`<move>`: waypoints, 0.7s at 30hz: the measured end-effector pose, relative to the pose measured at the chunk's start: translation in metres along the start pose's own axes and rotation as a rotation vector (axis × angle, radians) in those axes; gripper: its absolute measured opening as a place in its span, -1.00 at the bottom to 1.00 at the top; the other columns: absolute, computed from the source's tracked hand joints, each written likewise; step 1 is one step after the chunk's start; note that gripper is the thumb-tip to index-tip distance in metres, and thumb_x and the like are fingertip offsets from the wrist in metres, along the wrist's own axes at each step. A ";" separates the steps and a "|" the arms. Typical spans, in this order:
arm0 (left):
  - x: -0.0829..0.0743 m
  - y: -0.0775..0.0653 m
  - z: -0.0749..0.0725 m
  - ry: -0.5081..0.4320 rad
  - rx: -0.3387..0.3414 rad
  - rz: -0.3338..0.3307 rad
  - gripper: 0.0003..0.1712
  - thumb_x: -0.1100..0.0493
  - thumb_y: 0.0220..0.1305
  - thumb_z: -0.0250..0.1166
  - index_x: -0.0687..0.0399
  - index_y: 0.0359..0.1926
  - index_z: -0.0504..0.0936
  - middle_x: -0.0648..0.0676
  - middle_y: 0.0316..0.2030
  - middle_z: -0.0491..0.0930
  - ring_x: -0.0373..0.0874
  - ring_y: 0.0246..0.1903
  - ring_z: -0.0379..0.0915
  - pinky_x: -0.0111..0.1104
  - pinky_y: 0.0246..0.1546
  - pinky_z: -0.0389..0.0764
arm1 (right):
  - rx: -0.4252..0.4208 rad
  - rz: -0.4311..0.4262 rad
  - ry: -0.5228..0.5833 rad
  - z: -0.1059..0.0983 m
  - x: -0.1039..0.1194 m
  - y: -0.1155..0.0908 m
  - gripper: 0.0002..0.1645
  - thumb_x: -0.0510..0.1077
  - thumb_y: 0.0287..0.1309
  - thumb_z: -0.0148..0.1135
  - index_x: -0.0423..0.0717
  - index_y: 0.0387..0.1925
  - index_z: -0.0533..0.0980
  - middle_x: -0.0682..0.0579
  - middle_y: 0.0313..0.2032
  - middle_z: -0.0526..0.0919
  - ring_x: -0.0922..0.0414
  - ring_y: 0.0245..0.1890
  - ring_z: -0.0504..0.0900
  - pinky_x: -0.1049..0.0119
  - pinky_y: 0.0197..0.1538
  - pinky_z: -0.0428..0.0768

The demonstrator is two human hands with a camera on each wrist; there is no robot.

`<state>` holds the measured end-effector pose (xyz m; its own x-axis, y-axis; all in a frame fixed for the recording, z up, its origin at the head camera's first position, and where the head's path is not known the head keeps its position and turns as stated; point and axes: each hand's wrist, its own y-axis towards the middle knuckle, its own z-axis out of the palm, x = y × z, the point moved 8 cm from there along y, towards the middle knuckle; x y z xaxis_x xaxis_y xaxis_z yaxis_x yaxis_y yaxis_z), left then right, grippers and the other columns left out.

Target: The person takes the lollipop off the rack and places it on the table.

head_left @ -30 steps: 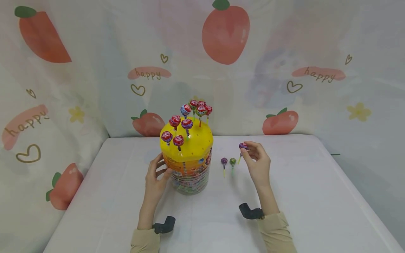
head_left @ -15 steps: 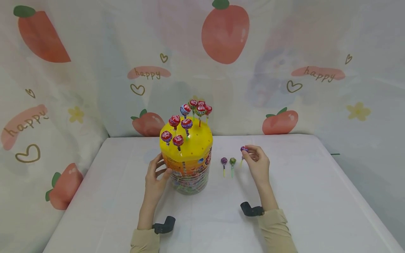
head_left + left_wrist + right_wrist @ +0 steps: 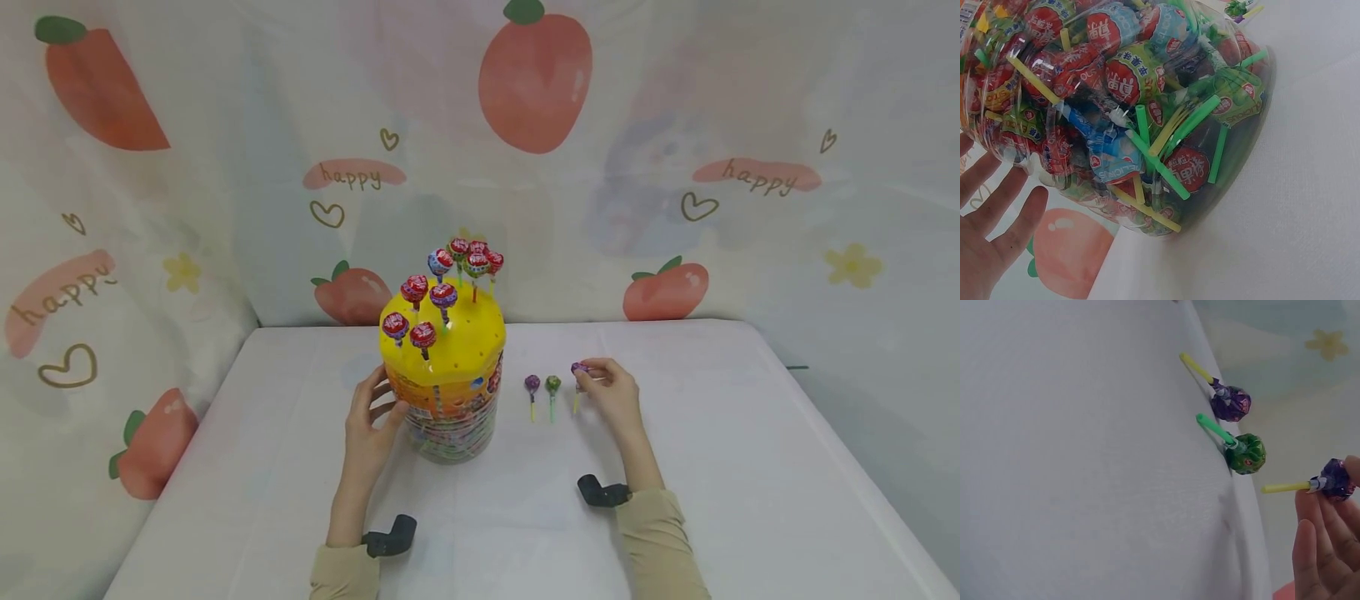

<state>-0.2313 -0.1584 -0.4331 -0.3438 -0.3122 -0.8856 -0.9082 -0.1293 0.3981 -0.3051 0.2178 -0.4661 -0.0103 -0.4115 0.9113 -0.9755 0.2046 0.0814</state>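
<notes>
A large clear jar packed with wrapped lollipops stands left of centre, capped by a yellow lid with small holes. Several lollipops stick upright out of that lid. My left hand rests against the jar's left side, its fingers fairly straight in the left wrist view. My right hand pinches a purple lollipop by its wrapped head, the yellow stick pointing down just at or above the table. Left of it lie a green lollipop and a purple lollipop, side by side.
A white-covered table carries everything. Behind it hangs a curtain printed with fruit and hearts. A black wrist mount juts inward from my right wrist, and a matching black mount sits on the left.
My right hand has lowered the purple lollipop towards the table, and its stick now hangs more upright beside the two lying ones. The left hand and the jar have stayed in place.
</notes>
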 end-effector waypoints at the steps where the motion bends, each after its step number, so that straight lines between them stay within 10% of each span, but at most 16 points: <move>1: 0.000 0.000 0.000 0.000 -0.001 0.001 -0.26 0.31 0.22 0.29 -0.09 0.39 0.27 0.07 0.25 0.39 -0.08 0.19 0.38 -0.19 0.12 0.56 | 0.012 0.014 -0.019 0.001 -0.002 0.001 -0.60 -0.06 0.21 0.27 -0.21 0.00 0.54 -0.23 -0.16 0.65 0.47 -0.47 0.53 0.56 -0.36 0.52; 21: 0.000 0.000 0.001 0.011 0.002 -0.014 -0.25 0.25 0.22 0.31 -0.12 0.39 0.25 0.05 0.25 0.38 -0.31 0.16 0.33 -0.05 0.15 0.54 | 0.078 0.159 -0.090 0.013 -0.030 0.010 -0.57 -0.01 0.22 0.25 -0.26 -0.03 0.55 -0.06 -0.31 0.75 0.34 -0.50 0.59 0.47 -0.34 0.50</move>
<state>-0.2312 -0.1579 -0.4331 -0.3283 -0.3206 -0.8885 -0.9134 -0.1320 0.3851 -0.3171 0.2200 -0.4976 -0.1816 -0.4584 0.8700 -0.9740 0.2055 -0.0950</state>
